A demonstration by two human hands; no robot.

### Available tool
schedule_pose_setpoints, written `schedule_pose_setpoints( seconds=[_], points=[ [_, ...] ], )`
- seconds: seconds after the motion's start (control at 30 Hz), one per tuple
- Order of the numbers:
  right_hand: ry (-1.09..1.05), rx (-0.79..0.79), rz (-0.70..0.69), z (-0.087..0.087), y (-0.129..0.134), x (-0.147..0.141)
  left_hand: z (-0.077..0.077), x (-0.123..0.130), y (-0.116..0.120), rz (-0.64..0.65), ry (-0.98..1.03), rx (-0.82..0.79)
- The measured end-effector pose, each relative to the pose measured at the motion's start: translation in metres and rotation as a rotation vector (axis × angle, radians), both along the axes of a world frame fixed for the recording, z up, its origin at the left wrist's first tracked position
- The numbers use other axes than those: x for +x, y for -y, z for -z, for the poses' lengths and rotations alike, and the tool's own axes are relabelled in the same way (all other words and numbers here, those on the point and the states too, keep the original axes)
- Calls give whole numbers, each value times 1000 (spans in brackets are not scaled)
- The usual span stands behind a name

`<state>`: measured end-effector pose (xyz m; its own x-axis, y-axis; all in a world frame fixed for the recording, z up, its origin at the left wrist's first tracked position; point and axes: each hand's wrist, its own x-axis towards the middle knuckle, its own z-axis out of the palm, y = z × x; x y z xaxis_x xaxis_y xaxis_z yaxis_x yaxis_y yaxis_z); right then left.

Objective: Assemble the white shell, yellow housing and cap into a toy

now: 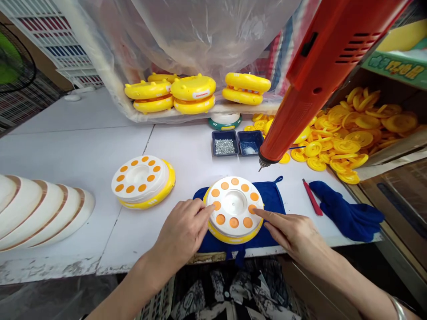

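A round toy (pixel 234 203) with a white top, a ring of orange dots and a yellow rim lies on a folded blue cloth (pixel 276 195) before me. My left hand (pixel 185 224) grips its left edge with curled fingers, the index tip against an orange dot. From the right, my right hand (pixel 295 231) reaches in with its index finger stretched onto another dot; its thumb is apart, near the rim. A similar toy (pixel 142 180) rests to the left. Above right hangs a red electric screwdriver (pixel 290 89), its bit pointing down, touched by neither hand.
Two dark trays (pixel 225 144) stand behind, one full of small screws. Yellow rings (pixel 347 129) spill from a box at right. Near a blue glove (pixel 347 211) lies a red-handled tool (pixel 312 198). Stacked white bowls (pixel 46 213) sit left; yellow toys (pixel 194 93) line a plastic-covered shelf.
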<state>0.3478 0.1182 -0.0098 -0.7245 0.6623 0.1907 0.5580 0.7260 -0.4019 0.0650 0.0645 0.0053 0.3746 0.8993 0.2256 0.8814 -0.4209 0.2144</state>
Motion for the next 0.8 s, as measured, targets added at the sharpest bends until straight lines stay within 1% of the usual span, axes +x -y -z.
schedule_pose_setpoints(
  seconds=[0.1, 0.2, 0.27, 0.37, 0.43, 0.47, 0.53, 0.6, 0.67, 0.73, 0.8],
  points=[
    [45, -3, -51, 4, 1, 3, 2, -5, -8, 33, -62, -43],
    [45, 27, -104, 8, 5, -4, 3, -4, -15, 49, -124, -94],
    [57, 93, -105, 11, 9, -10, 3, -2, -18, 56, -171, -134],
    [112, 236, -66, 15, 14, -16, 1, 1, -22, 76, -216, -210],
    [154, 282, -43, 16, 16, -19, 1, 2, -24, 75, -218, -246],
    [166, 280, -39, 16, 17, -20, 1, 2, -25, 71, -217, -254],
    [170, 225, -47, 14, 17, -20, 2, 2, -25, 68, -205, -254],
    [118, 141, -63, 12, 17, -17, 2, 1, -26, 54, -169, -232],
    [36, 75, -53, 10, 15, -11, 1, -1, -29, 10, -124, -189],
    [-11, 72, -14, 10, 13, -6, -1, -2, -36, -49, -127, -149],
    [7, 107, 12, 13, 11, -3, -3, -3, -45, -65, -186, -159]
  ],
)
